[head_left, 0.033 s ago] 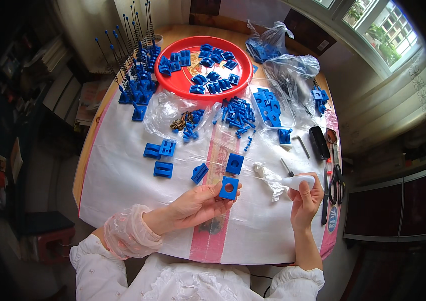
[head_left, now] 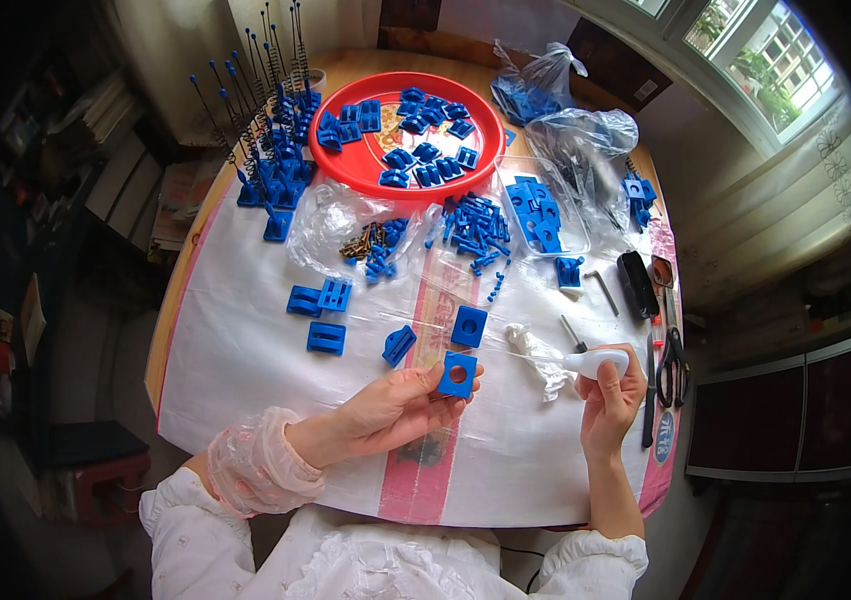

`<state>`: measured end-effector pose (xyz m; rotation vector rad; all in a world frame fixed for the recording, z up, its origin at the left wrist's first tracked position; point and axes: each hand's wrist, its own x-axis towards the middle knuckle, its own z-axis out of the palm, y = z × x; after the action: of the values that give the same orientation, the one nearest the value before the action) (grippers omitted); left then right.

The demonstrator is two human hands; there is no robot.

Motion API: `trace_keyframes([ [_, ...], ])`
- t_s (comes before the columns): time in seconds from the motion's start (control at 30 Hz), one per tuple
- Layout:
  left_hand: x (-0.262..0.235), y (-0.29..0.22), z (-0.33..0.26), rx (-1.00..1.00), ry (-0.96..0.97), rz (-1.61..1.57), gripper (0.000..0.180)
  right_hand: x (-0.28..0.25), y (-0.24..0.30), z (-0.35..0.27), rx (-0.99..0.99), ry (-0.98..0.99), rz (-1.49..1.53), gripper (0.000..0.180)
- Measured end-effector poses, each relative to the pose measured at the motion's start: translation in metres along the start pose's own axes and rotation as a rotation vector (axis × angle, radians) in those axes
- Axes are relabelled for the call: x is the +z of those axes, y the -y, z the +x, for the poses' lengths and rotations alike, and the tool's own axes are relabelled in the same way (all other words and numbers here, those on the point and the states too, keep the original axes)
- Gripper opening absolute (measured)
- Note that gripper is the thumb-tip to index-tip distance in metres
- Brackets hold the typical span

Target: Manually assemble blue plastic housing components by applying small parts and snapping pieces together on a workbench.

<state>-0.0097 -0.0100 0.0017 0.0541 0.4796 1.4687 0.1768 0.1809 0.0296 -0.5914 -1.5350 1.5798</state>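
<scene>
My left hand (head_left: 403, 408) is closed, thumb and fingers gripping a blue square plastic plate (head_left: 448, 386) with a round hole. In my right hand (head_left: 610, 405) is a white squeeze bottle (head_left: 597, 360) with a long thin nozzle. That nozzle points left and reaches close to the upper edge of the held plate; whether it touches cannot be made out. Just beyond lies a similar blue plate (head_left: 469, 318), also with a round recess. A blue bracket (head_left: 398, 345) rests left of the held plate. Crumpled white tissue (head_left: 545, 368) lies under the nozzle.
A red round tray (head_left: 323, 165) of blue brackets stands at the back. Spring-stemmed blue parts (head_left: 280, 185) rise at the far left. Blue pins (head_left: 477, 230) lie mid-table beside a clear box (head_left: 573, 240). Scissors (head_left: 675, 360) and a black case (head_left: 635, 284) line the right edge.
</scene>
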Motion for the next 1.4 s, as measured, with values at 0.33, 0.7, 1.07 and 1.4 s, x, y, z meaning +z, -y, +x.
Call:
trace_keyframes([
  [0.33,0.0006,-0.0002,-0.0002,-0.007,-0.005,-0.017,0.044,-0.0014,-0.0004,0.0003,-0.004,0.017,0.007,0.023],
  [0.7,0.0008,-0.0008,-0.0005,-0.020,-0.002,-0.018,0.045,-0.0004,0.0001,0.0002,-0.004,0.009,0.008,0.024],
  [1.07,-0.0010,-0.0005,0.0001,-0.025,0.018,-0.025,0.044,-0.0003,-0.0001,0.0002,0.002,0.014,0.015,0.023],
  [1.4,-0.0057,-0.0007,0.0006,-0.044,0.031,-0.067,0.046,-0.0005,0.0001,0.0000,-0.001,0.008,0.016,0.022],
])
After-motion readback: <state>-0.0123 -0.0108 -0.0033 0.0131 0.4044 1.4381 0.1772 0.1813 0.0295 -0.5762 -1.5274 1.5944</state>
